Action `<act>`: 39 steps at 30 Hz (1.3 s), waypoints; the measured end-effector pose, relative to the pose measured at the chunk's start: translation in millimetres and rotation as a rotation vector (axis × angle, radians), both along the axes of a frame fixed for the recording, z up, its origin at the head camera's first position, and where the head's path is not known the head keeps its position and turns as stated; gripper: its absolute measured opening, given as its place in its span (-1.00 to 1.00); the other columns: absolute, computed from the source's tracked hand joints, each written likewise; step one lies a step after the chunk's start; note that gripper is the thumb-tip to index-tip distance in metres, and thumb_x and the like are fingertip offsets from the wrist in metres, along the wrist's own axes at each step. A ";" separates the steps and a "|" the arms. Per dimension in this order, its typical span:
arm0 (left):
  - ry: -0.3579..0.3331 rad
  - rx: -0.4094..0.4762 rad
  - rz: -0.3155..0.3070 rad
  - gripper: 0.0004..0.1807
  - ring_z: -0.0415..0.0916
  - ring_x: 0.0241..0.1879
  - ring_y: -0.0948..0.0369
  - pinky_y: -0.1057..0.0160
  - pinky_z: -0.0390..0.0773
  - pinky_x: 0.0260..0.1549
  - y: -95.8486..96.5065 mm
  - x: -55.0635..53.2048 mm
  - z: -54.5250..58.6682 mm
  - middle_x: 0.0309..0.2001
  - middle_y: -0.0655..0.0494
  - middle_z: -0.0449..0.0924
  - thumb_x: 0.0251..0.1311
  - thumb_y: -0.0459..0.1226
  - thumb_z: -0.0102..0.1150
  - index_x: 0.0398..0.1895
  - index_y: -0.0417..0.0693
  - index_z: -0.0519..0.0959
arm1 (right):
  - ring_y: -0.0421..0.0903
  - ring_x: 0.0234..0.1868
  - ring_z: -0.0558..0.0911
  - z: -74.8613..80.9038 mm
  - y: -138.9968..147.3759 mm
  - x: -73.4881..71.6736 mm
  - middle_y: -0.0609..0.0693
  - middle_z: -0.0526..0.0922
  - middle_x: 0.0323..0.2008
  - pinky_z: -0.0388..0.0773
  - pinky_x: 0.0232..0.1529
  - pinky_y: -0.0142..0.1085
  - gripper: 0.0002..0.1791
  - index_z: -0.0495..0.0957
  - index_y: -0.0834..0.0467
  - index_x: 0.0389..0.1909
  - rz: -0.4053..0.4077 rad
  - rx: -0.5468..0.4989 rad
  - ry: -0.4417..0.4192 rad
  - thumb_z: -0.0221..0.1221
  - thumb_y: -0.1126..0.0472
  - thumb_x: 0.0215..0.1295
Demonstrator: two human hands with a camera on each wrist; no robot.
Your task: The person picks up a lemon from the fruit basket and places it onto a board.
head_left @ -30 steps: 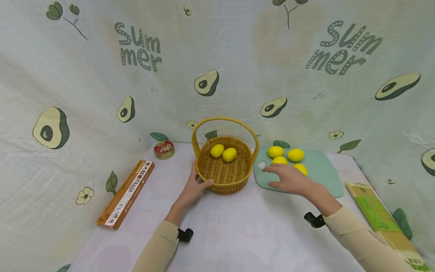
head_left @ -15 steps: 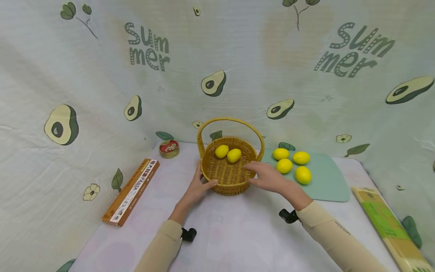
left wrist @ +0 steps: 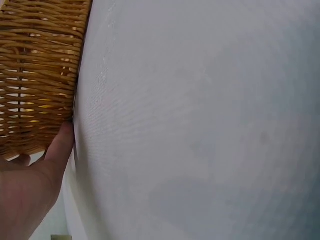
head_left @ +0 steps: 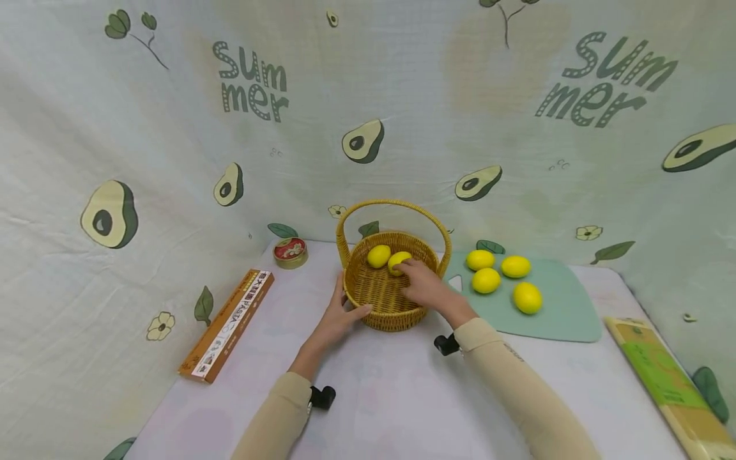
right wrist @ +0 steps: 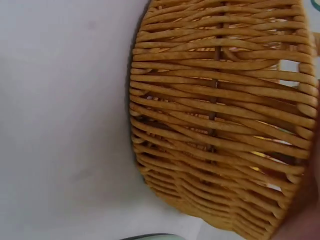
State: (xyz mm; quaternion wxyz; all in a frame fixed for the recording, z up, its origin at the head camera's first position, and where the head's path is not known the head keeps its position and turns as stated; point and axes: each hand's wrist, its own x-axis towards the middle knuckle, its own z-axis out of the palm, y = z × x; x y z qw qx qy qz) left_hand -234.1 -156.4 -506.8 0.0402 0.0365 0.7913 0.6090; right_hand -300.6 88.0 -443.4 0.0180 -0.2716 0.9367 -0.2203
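Observation:
A woven basket [head_left: 386,322] with a tall arched handle stands on the table, two lemons inside. My left hand [head_left: 336,322] rests against its left front side, thumb and fingers spread along the wall. In the left wrist view, the straight thumb of my left hand [left wrist: 40,182] presses low on the wicker. My right hand [head_left: 424,286] reaches over the basket's right rim, fingertips on the right lemon [head_left: 396,257]; its thumb is apart from that fruit. The left lemon [head_left: 379,256] lies beside it. In the right wrist view the basket wall [right wrist: 220,110] hides the fingers.
Several lemons [head_left: 527,298] lie on a pale green cutting board [head_left: 566,313] right of the basket. A long pasta box [head_left: 230,326] and a round tin [head_left: 290,253] are on the left. A flat green-and-tan packet [head_left: 667,377] lies at the far right.
My right hand has moved left from above the cutting board, over the basket rim, and down to a lemon inside. My left hand stays at the basket.

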 end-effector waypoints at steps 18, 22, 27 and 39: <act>0.012 0.009 0.001 0.18 -0.20 0.60 -0.08 -0.25 0.01 0.47 9.0 -3.3 4.2 0.63 0.27 -0.41 0.21 -0.06 0.35 0.54 0.60 -0.42 | 0.18 0.29 0.44 -13.1 -9.3 -35.2 0.20 0.38 0.33 0.42 0.30 0.05 -0.31 0.35 0.16 0.41 -0.080 0.060 0.053 0.10 0.41 0.19; 0.019 0.005 0.000 0.18 -0.20 0.60 -0.08 -0.25 0.00 0.47 6.4 -2.7 3.7 0.63 0.25 -0.41 0.22 -0.07 0.35 0.54 0.58 -0.42 | 0.12 0.14 0.55 -13.4 -13.6 -31.0 0.16 0.49 0.21 0.49 0.22 0.00 -0.35 0.42 0.15 0.36 -0.057 0.085 0.053 0.14 0.40 0.18; 0.005 0.001 0.009 0.17 -0.20 0.60 -0.06 -0.24 0.03 0.47 0.6 -0.8 1.3 0.63 0.29 -0.39 0.23 -0.06 0.34 0.53 0.64 -0.42 | 0.14 0.22 0.54 -10.9 -19.5 -20.5 0.19 0.46 0.31 0.48 0.26 0.02 -0.37 0.46 0.18 0.33 -0.021 0.087 0.038 0.16 0.40 0.16; 0.019 0.022 0.001 0.16 -0.22 0.60 -0.07 -0.22 0.02 0.48 1.4 -0.8 -1.3 0.62 0.30 -0.46 0.26 -0.08 0.31 0.55 0.54 -0.43 | 0.11 0.23 0.55 -2.9 -13.7 5.9 0.15 0.54 0.26 0.49 0.24 0.02 -0.47 0.52 0.16 0.27 0.064 0.042 0.018 0.17 0.36 0.23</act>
